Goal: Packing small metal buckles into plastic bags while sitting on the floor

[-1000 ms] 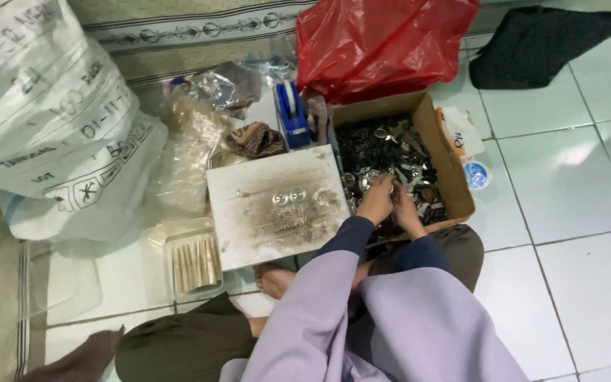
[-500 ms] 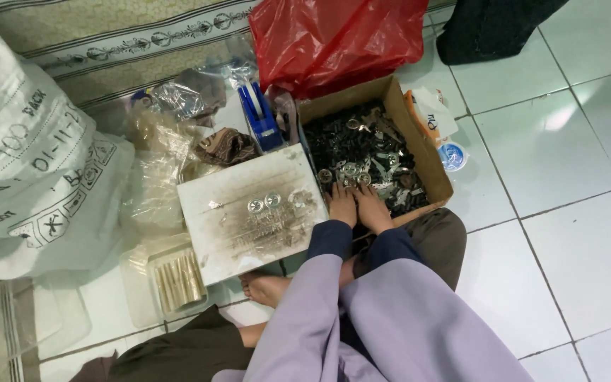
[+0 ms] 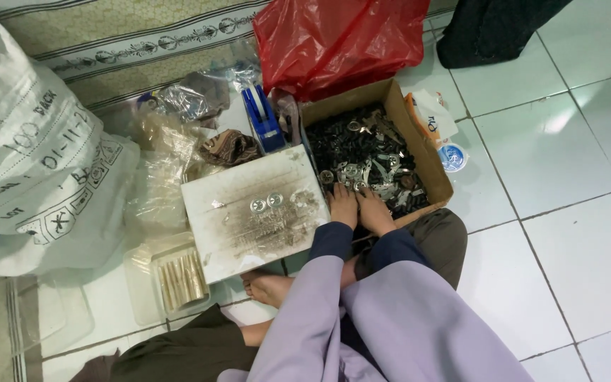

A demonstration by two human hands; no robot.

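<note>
— Where are the hands?
— Left hand (image 3: 343,206) and right hand (image 3: 374,210) rest in the cardboard box (image 3: 429,159), fingers buried among metal parts (image 3: 362,152); grip unclear.
— Around the box?
— White board (image 3: 252,212) left, red bag (image 3: 341,39) behind.

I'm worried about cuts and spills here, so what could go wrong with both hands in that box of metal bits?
1. Both bare hands, left hand and right hand, dig into the loose metal parts; edges might nick fingers.
2. The cardboard box sits against the knee, so a shift could tip it.
3. Two small round parts lie loose on the white board and could roll off.
</note>
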